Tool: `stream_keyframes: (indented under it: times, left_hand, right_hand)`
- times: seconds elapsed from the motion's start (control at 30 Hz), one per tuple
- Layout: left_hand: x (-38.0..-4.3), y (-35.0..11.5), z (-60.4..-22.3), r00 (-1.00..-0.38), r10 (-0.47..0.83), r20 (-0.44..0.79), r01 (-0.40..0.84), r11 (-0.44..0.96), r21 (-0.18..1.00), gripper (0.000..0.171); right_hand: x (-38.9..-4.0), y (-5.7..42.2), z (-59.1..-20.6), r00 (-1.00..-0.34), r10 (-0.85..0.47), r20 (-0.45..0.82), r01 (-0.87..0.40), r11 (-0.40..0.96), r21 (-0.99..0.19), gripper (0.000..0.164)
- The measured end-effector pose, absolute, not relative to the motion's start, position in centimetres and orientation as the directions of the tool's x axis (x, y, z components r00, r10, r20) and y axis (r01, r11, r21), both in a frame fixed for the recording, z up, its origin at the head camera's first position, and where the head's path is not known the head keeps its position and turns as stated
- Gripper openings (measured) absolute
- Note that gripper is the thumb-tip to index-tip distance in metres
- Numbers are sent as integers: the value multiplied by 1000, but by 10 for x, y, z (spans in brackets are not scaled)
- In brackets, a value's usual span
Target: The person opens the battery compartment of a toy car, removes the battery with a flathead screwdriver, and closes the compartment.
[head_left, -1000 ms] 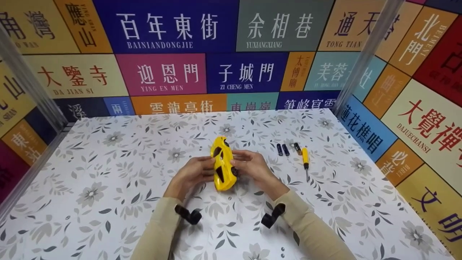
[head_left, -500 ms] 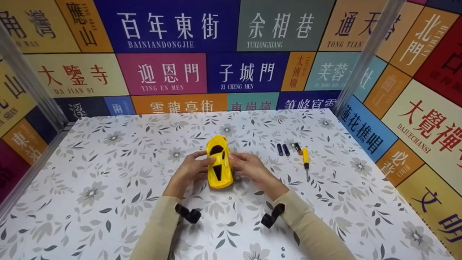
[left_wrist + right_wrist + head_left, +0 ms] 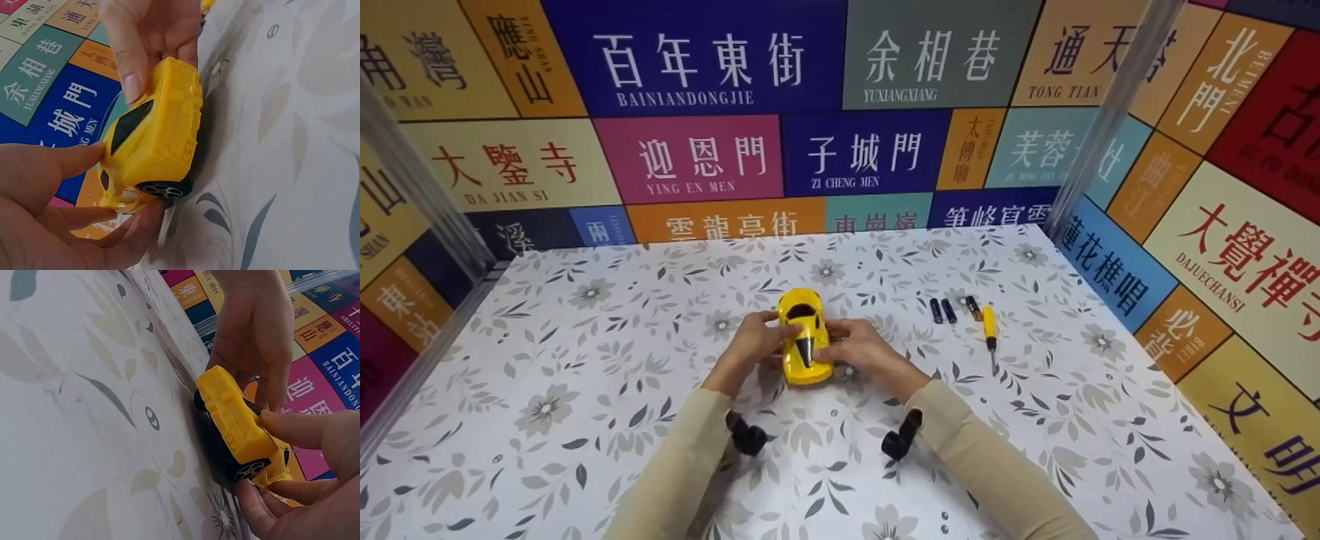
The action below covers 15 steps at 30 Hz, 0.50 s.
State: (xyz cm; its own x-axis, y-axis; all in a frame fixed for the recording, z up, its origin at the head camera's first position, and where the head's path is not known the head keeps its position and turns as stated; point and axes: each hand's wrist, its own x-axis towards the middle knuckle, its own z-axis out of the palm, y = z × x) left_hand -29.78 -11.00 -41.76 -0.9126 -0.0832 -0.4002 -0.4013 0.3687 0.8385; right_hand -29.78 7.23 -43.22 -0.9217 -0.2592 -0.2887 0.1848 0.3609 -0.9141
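Note:
A yellow toy car (image 3: 804, 337) with dark windows is held between both hands, roof up, close to the table top. The left hand (image 3: 751, 346) grips its left side, thumb on the roof and fingers along the lower edge. On the other side the right hand (image 3: 866, 351) holds it, thumb on the body near the dark window. In the left wrist view the yellow car (image 3: 163, 124) shows a black wheel with a silver rim. The right wrist view shows the car's end (image 3: 233, 419) between the fingers of both hands.
Right of the hands lie two dark batteries (image 3: 943, 310), another battery (image 3: 973, 307) and a yellow-handled screwdriver (image 3: 989, 330). The floral-covered table (image 3: 585, 337) runs back to a wall of coloured signs (image 3: 697, 52). Black straps (image 3: 746, 433) circle both wrists.
Both hands have turned the toy car from tilted on its side to roof up, and shifted it slightly left. The batteries and screwdriver lie unmoved on the table.

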Motion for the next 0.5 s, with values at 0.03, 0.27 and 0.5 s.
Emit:
stream_keyframes:
  times: [0.03,0.27,0.5]
  left_hand:
    - [-298,-110,-418,-913,-82,-399,-399,374,837,66]
    - [-297,-114,-418,-917,-65,-393,-384,410,828,65]
    - [-292,-122,-410,-935,-73,-346,-333,512,792,64]
  right_hand:
    - [-298,71,-433,-924,-254,-287,184,362,-914,69]
    - [-298,68,-436,-931,-204,-302,207,388,-898,70]
    - [-302,75,-426,-919,-250,-304,159,470,-868,68]
